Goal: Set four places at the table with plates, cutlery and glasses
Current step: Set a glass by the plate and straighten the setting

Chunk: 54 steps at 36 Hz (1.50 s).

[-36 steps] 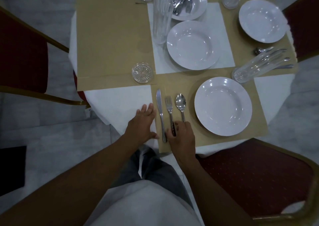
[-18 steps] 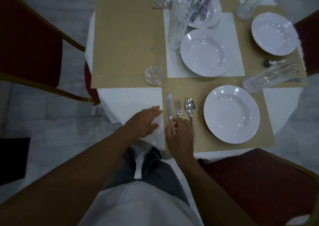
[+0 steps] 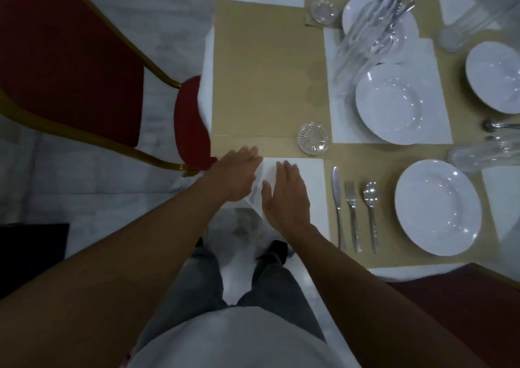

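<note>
Worktop [image 3: 304, 176] under a white cloth; 1 bare tan placemat [image 3: 267, 72] at the left place, just beyond both hands. Left hand [image 3: 239, 176] and right hand [image 3: 284, 196] lie flat on the cloth side by side; fingers straight, holding nothing. Spare plate [image 3: 391, 103] sits mid-worktop, well right of the hands; judged stiff, glazed, breakable; take it by the rim. Stacked glasses [image 3: 354, 55] stand touching it; judged slippery, fragile; grip low on the wall. Spare cutlery [image 3: 401, 13] lies on the far plate [image 3: 409, 30], farthest from the hands; light, rigid; lift by the handles. Knife [image 3: 336, 196], fork [image 3: 351, 213] and spoon [image 3: 371, 213] lie near the right hand.
</note>
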Tool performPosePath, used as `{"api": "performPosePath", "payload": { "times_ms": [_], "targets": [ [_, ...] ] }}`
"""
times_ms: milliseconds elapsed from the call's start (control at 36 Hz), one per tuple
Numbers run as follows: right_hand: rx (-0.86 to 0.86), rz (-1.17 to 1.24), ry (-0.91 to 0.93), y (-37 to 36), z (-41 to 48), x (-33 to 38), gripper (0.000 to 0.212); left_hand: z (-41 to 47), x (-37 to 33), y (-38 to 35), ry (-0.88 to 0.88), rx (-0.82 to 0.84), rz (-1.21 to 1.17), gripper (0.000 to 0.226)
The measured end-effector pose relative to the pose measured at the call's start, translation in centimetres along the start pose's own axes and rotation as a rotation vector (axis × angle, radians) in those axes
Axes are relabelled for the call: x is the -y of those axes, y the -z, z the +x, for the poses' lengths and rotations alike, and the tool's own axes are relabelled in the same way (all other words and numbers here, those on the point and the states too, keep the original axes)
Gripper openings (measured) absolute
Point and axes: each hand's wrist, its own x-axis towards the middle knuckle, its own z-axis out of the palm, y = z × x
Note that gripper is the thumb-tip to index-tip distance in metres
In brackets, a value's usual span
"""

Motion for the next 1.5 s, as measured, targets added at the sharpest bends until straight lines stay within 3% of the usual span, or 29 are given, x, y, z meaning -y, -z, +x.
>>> {"api": "performPosePath", "payload": {
  "times_ms": [250,556,861,1222,1500],
  "targets": [
    [-0.071,-0.123,-0.058,-4.4,3.0,8.7,0.065,-1.4,8.6,3.5,-0.177,-0.004,0.144,0.046],
    [-0.054,-0.101,-0.225,-6.8,7.3,17.2,0.064,-2.4,16.7,7.7,-0.173,0.036,0.193,0.06],
    [-0.187,-0.023,-0.301,-7.7,16.3,24.0,0.066,2.3,23.7,13.1,-0.234,0.056,0.273,0.058],
    [-0.425,0.099,-0.605,-8.8,25.2,28.8,0.069,9.7,31.6,21.5,-0.424,0.126,0.479,0.059],
    [-0.499,0.12,-0.767,-8.3,28.6,29.0,0.062,16.8,32.8,25.0,-0.563,0.221,0.563,0.062]
  ]
}}
